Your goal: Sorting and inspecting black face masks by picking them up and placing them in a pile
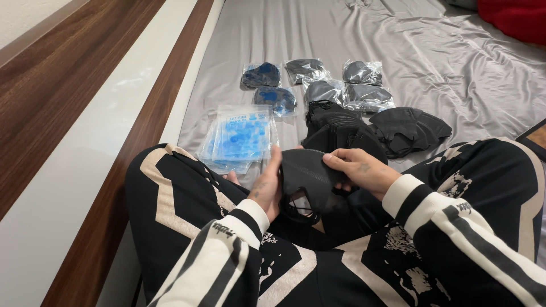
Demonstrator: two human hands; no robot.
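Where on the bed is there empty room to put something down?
The grey sheet is bare on the far right, past the wrapped masks, and along the top. It is crowded in front of the knees: blue packets, a black mask pile and loose masks.

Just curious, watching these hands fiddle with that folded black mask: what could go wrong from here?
The folded black fabric face mask is pinched only at its edges by the left hand and right hand, so it might slip into the lap. The stack of clear blue-printed plastic pouches lies close to the left knee; a leg shift could scatter it.
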